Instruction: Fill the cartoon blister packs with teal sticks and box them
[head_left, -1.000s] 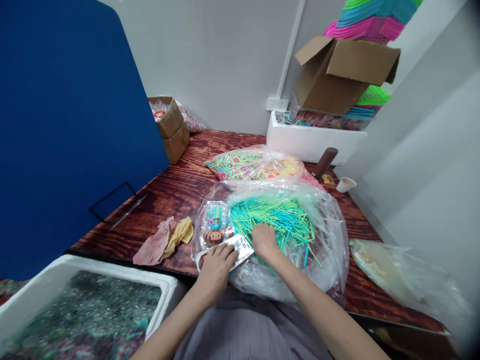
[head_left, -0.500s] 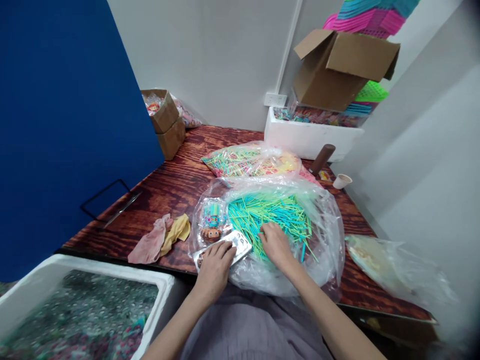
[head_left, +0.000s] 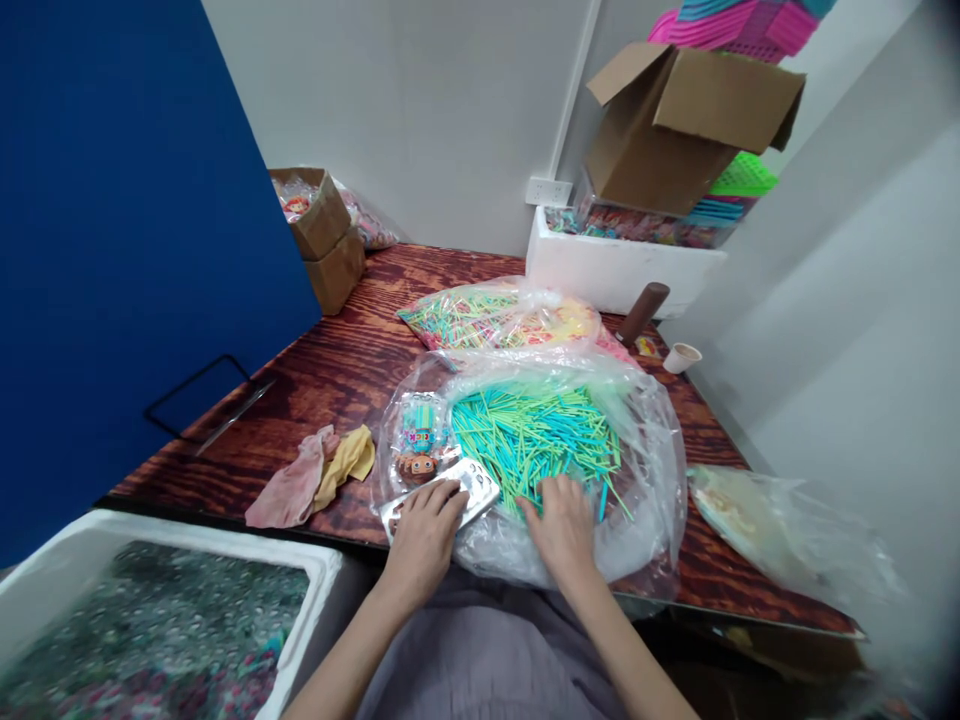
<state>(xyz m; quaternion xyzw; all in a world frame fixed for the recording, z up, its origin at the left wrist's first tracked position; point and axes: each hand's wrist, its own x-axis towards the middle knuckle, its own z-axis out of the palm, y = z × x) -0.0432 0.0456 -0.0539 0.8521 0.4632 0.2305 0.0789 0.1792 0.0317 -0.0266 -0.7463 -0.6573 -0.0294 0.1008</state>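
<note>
My left hand [head_left: 426, 530] is closed over the near edge of a silvery flat tray [head_left: 477, 484] with small dark oval marks; its thumb is hidden. Just beyond lies a clear packet [head_left: 421, 425] of blue-green sticks with a brown cartoon face [head_left: 417, 467] at its near end. My right hand [head_left: 564, 525] is at the near side of a heap of thin green and blue plastic sticks [head_left: 540, 430]. Its thumb is apart from the fingers, whose tips touch the sticks. The heap lies on an opened clear plastic bag [head_left: 652, 480].
Behind is another bag [head_left: 480, 315] of coloured sticks. Pink and yellow cloths [head_left: 292, 485] lie left, above a white foam box [head_left: 326, 565]. A paper cup [head_left: 682, 358], brown cylinder [head_left: 643, 312] and cardboard box [head_left: 637, 150] stand at right; a plastic bag [head_left: 765, 520] lies nearer.
My right hand has drawn back toward me and its fingers have spread. My left hand stays on the silvery tray. The view has shifted slightly.
</note>
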